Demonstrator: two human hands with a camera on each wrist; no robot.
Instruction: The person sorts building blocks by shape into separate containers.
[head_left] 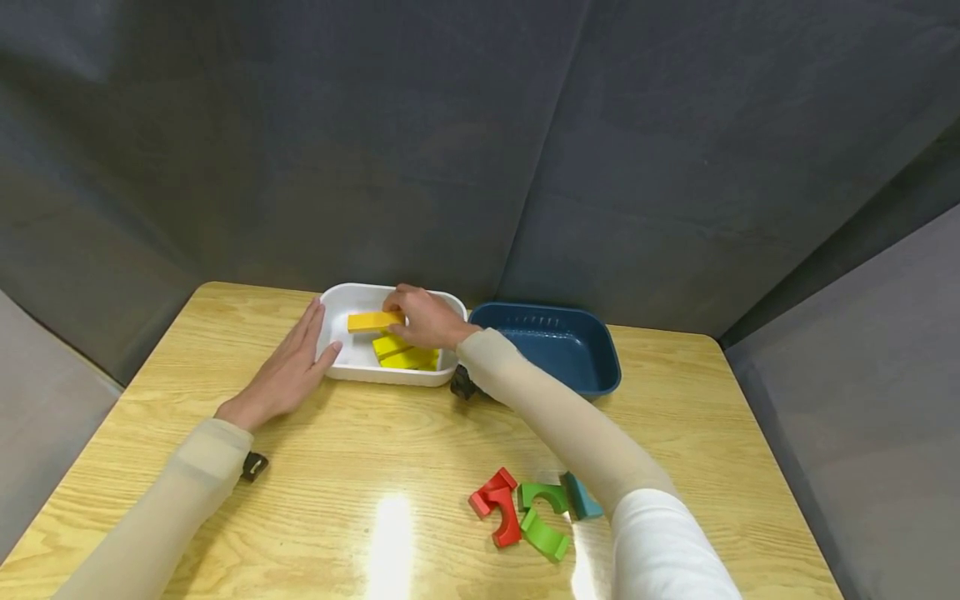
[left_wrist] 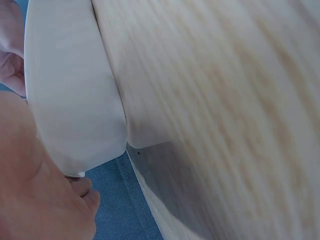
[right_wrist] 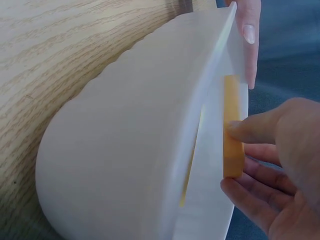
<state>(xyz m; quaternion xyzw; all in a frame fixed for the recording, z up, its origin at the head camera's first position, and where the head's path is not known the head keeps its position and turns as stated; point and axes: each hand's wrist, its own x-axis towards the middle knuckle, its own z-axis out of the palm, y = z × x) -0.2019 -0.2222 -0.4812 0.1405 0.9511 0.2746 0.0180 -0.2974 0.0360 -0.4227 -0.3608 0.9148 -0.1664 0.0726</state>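
My right hand (head_left: 429, 318) pinches an orange-yellow rectangular block (head_left: 371, 322) over the white tray (head_left: 390, 377). In the right wrist view the thumb lies on one face of that block (right_wrist: 232, 145) and the fingers are behind it. Several yellow blocks (head_left: 408, 357) lie in the tray's right half, below the held one. At the tray's left end, my left hand (head_left: 288, 371) rests with straight fingers along the rim, its thumb reaching over the edge. The left wrist view has the tray's outer wall (left_wrist: 75, 85) beside that hand.
A dark blue tray (head_left: 617, 367) stands right of the white one, partly behind my right forearm. Nearer on the wooden table (head_left: 315, 517) lie red arched blocks (head_left: 507, 521), green arched blocks (head_left: 545, 535) and a teal block (head_left: 583, 498). Grey cloth (head_left: 375, 150) hangs behind the table.
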